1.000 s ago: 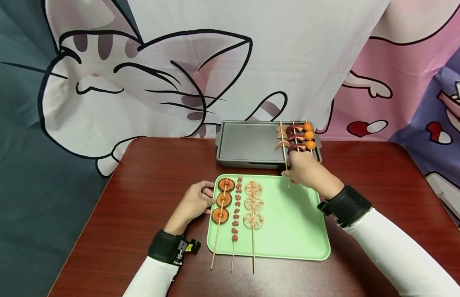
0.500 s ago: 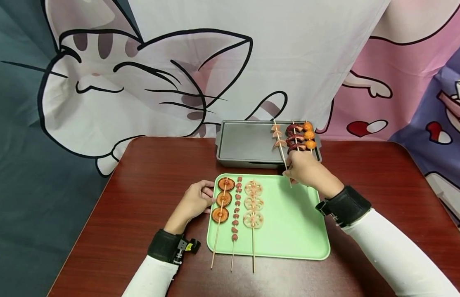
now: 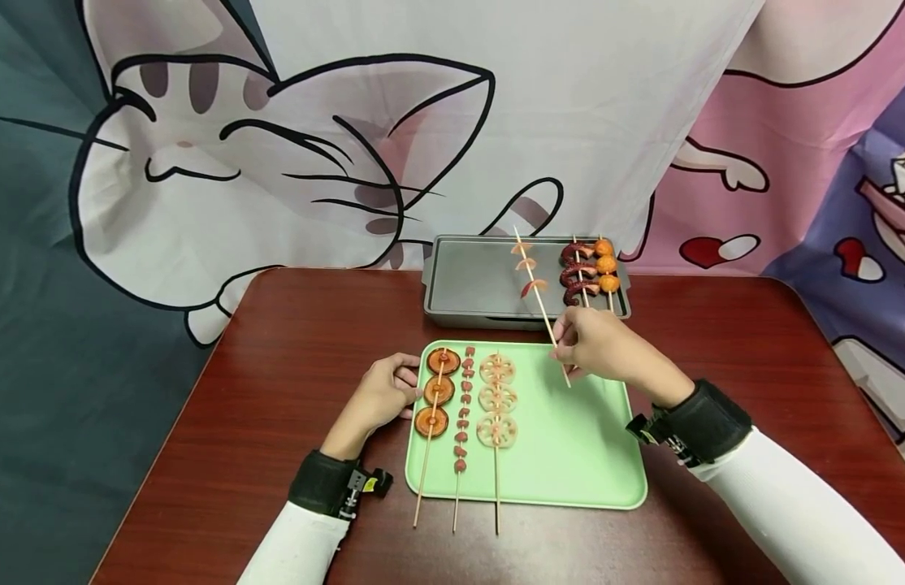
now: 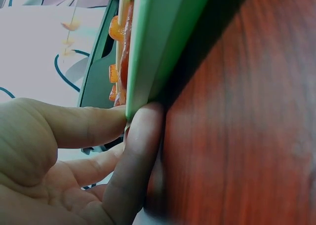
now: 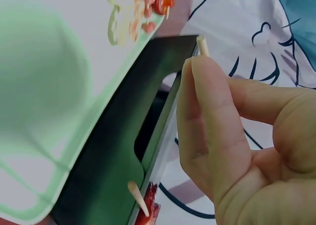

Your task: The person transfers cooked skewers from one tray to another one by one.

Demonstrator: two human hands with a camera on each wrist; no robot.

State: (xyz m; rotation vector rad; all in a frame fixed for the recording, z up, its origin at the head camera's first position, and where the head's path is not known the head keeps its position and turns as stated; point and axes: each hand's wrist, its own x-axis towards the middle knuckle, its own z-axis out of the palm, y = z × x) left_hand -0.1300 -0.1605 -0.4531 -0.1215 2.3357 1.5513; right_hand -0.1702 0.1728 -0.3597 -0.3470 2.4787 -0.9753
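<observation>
My right hand (image 3: pixel 597 343) pinches the bare stick of a skewer (image 3: pixel 542 310) between thumb and fingers. Three curved pinkish-orange pieces sit on its upper part, tilted up to the left over the grey grill pan (image 3: pixel 474 280). In the right wrist view the stick's blunt end (image 5: pixel 202 46) pokes out past the fingertips. My left hand (image 3: pixel 382 396) grips the left rim of a light green tray (image 3: pixel 569 455); the left wrist view has thumb and finger on either side of that rim (image 4: pixel 157 47). On the tray lie skewers of brown round slices (image 3: pixel 439 391), small red meat pieces (image 3: pixel 463 413) and lotus root slices (image 3: pixel 497 399).
At the pan's right end lie a skewer of dark red octopus-like tentacles (image 3: pixel 580 272) and one of orange balls (image 3: pixel 606 264). The pan stands behind the tray on a reddish-brown table (image 3: pixel 313 325). A printed cloth (image 3: pixel 599 106) hangs behind.
The right hand has drawn the skewer of curved pieces leftward, away from the tentacle skewer, and raised it off the pan, tilting it further. The left hand stays at the tray's rim.
</observation>
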